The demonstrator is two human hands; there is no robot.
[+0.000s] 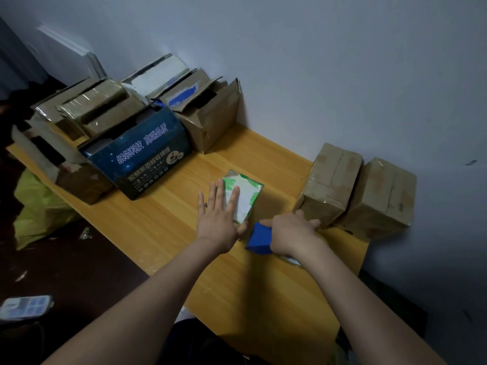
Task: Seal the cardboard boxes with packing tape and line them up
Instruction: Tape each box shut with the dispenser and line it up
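Head, two sealed boxes (330,180) (379,198) (touching), one green box (250,193), one dispenser (261,238), two hands (218,222) (292,231)

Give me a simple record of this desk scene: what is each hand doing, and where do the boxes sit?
Left hand: flat on the small white-and-green cardboard box
Right hand: grips the blue plastic tape dispenser
Taped boxes: two brown cardboard boxes side by side at the wall, right
Open boxes: dark blue printed box, brown cardboard cartons, far left
Surface: yellow wooden table
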